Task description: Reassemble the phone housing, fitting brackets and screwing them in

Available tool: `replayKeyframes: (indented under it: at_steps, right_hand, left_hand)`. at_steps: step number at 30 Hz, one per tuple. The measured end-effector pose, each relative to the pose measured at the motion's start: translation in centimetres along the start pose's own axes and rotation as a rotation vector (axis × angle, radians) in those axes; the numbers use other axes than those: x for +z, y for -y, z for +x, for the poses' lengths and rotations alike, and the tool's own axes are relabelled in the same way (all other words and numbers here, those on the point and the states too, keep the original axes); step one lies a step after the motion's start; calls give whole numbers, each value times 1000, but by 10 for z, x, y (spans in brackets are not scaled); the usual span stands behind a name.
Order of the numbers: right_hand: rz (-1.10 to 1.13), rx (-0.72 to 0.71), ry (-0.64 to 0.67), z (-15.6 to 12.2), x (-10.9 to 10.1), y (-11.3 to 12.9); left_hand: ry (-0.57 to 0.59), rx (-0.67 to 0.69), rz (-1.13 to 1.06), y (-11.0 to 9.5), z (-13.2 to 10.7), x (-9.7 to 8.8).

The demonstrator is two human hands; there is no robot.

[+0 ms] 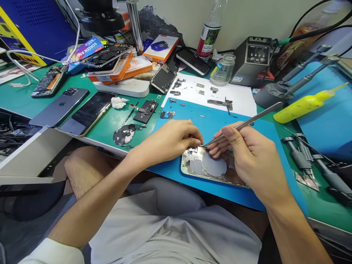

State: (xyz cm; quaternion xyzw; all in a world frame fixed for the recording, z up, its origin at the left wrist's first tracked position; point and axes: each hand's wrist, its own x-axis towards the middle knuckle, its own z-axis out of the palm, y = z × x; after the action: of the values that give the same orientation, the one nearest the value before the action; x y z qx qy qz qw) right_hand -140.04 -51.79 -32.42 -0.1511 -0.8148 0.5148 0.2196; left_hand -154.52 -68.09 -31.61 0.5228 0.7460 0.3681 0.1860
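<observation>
A stripped phone housing (pixel 194 167), silver-edged with a pale round patch inside, lies on a blue mat (pixel 170 167). My left hand (pixel 183 137) is closed at its upper left edge, thumb and fingers bent together on the rim. Slim metal tweezers (pixel 254 119) slant through my right hand (pixel 247 154), which is closed around them. Their tip meets the housing's upper edge, close to my left fingertips. My right hand hides the right part of the housing, and whether the tip grips anything is too small to tell.
Small phone parts and a logic board (pixel 220 104) lie on white paper (pixel 244 97) behind the mat. A glass jar (pixel 223 69) and plastic bottle (pixel 209 36) stand behind. Left are phones (pixel 85 113) and a battery (pixel 145 111); right, a yellow squeeze bottle (pixel 302 106) and screwdrivers (pixel 299 157).
</observation>
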Motion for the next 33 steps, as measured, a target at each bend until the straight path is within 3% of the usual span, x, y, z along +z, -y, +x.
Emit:
replayKeyframes:
  at_steps: [9,15,20,26,33]
  right_hand:
    - [106,37,41,0,0,3]
    - [-94,-107,-372,4,-51,3]
    - [-283,-101,-305,6,-74,-9]
    - [-276,-83,-281,-2,-76,-27]
    - [-197,-83,-262,-11,-74,-29]
  left_hand:
    - [-32,9,36,0,-3,5]
    - [-19,-10,38,-2,-7,7]
    - [-26,-8,20,-3,-9,9]
    - [-15,-35,8,-3,-10,10]
    - [-20,-51,18,-6,-9,10]
